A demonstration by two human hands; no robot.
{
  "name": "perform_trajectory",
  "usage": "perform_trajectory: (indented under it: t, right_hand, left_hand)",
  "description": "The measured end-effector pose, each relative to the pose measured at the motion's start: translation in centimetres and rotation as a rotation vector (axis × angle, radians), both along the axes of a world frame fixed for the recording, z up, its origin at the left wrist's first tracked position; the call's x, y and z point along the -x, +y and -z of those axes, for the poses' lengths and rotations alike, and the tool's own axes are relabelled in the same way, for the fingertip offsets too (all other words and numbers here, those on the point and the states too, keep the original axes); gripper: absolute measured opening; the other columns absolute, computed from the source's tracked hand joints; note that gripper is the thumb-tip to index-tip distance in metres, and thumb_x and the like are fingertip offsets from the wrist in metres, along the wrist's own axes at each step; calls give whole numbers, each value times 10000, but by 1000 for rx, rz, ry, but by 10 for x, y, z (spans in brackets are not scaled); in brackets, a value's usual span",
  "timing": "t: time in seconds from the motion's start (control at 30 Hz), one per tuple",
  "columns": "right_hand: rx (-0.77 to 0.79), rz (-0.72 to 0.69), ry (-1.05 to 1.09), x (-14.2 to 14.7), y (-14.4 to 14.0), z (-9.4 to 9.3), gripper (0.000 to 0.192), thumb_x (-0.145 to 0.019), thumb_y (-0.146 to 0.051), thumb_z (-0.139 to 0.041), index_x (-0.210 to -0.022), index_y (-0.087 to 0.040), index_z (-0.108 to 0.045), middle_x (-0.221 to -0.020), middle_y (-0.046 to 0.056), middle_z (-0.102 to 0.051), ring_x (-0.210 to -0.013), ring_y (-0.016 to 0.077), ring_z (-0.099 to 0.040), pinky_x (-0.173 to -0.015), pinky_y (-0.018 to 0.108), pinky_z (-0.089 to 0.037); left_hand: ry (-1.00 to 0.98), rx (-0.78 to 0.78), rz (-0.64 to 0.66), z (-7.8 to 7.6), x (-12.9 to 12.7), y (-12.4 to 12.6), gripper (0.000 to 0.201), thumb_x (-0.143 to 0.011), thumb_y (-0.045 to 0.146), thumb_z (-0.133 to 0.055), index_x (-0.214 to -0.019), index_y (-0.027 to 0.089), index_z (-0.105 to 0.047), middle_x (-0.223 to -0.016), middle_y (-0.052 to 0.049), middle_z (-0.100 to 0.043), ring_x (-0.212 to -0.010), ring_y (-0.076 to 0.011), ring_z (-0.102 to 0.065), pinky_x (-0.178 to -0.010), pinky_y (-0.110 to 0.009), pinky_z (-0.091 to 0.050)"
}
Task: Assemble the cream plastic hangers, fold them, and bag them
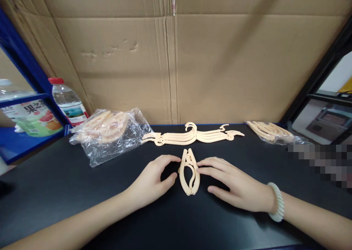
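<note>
A folded cream plastic hanger (182, 176) lies on the black table in front of me, its two arms brought together at the near end. To its left is my left hand (155, 176), fingers apart, with the index fingertip at the hanger's edge. My right hand (231, 182) is on the other side, fingers spread, its fingertips at the right arm of the hanger. Neither hand is wrapped around it. Just behind lie several unfolded cream hangers (178, 138), stacked together with their hooks showing.
A clear plastic bag (110, 151) of folded hangers sits at the back left, and another bagged bundle (271, 130) at the back right. A red-capped water bottle (68, 103) stands by the blue shelf frame (20, 55). Cardboard (123, 59) walls off the back.
</note>
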State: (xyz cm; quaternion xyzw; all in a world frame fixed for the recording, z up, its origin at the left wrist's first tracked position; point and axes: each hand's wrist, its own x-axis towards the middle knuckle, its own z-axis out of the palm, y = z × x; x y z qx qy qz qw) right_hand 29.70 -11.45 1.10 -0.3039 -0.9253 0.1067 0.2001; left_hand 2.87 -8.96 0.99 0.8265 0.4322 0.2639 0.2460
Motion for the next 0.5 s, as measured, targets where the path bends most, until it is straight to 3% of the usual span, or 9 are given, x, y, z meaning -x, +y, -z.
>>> perform_trajectory:
  t: [0.13, 0.37, 0.5]
  right_hand:
    - [-104, 63, 119, -10, 14, 2, 303, -935, -194, -488, -1225, -210, -575, -1188, 78, -641, -1144, 196, -555, -1001, 378, -461]
    - [-255, 490, 239, -69, 73, 13, 212, -902, -266, -493, -982, -199, -677, -1010, 85, -722, -958, 247, -669, -888, 437, -525]
    - [-249, 581, 200, -91, 90, 19, 256, -888, -302, -490, -1016, -191, -682, -1026, 98, -727, -949, 269, -673, -865, 459, -538]
  left_hand:
    - [-56, 16, -29, -2, 0, 1, 299, -828, 241, -516, -1101, 225, -638, -1105, -32, -700, -1035, -231, -639, -957, -396, -481]
    - [-222, 112, -88, 0, 0, 9, 241, -809, 270, -518, -978, 203, -676, -1042, -39, -715, -1020, -227, -651, -973, -392, -484]
    - [-236, 134, -84, -1, 1, 10, 233, -800, 276, -520, -951, 199, -679, -1018, -40, -718, -1005, -226, -659, -966, -393, -492]
